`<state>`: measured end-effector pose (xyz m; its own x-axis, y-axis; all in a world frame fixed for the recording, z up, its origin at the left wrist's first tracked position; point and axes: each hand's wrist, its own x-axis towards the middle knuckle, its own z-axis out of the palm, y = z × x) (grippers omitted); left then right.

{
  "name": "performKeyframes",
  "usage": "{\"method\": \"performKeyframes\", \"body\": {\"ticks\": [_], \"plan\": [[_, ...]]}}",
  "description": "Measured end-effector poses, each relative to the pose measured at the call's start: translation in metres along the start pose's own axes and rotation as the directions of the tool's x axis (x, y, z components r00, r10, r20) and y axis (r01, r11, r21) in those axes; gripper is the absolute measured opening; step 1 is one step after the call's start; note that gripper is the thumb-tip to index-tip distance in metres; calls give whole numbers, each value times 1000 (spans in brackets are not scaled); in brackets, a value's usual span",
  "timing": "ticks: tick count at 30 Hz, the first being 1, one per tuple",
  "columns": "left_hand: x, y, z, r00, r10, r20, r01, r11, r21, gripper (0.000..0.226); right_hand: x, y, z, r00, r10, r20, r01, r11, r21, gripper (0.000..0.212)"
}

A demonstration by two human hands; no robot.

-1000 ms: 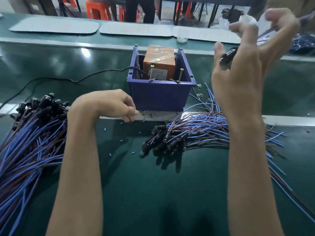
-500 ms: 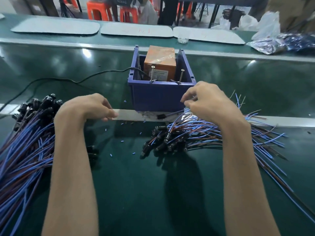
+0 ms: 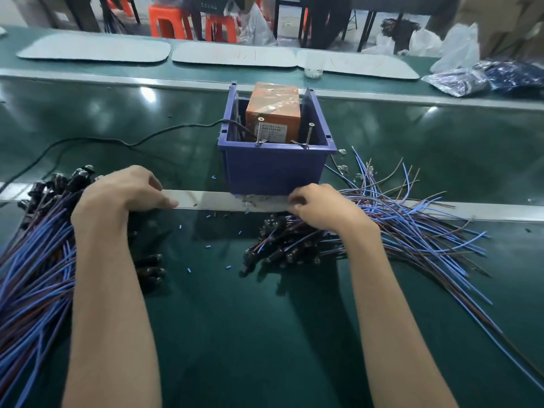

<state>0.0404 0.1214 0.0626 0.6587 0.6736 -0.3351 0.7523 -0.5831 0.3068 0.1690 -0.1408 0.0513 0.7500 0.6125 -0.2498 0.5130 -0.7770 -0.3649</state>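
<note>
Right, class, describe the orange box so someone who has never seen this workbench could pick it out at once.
Start at the green workbench and find the blue bin at its middle. The orange box stands inside that bin, behind two upright screws. It is the only orange thing on the bench, shiny with clear tape, a white label on its front.

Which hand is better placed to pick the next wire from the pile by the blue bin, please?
Probably the right hand: it touches that pile below the blue bin; the left hand rests on the other bundle.

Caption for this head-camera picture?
Right hand at one wire pile, left hand by a second pile, blue bin ahead.
</note>
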Motion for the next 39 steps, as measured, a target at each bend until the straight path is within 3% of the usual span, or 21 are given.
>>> {"method": "performKeyframes", "body": {"ticks": [7,13,16,23,34,37,39], "plan": [[3,1,5,1000,-10,0,10,1000,-27,44,-3,2,-4,1000,-10,-5,10,1000,19,20],[4,3,12,1000,-13,12,14,995,-97,27,-12,7,-21,992,-124,2,123,988,88,12],[4,4,17,1000,-23,-1,23,993,-120,26,-15,9,-24,989,-132,69,125,988,94,11],[-2,8,19,999,-37,-20,34,989,-141,12,-20,10,-29,987,-136,81,126,986,111,7],[-28,35,-3,988,149,-46,-155,971,-183,11,-31,7,-37,975,-133,177,121,990,73,20],[-44,49,-12,958,280,-68,-288,933,-214,8,-31,2,-38,983,-169,68,161,980,113,36],[-60,64,-18,902,416,-114,-430,852,-298,5,-31,-7,-40,972,-231,-36,234,953,195,45]]}}
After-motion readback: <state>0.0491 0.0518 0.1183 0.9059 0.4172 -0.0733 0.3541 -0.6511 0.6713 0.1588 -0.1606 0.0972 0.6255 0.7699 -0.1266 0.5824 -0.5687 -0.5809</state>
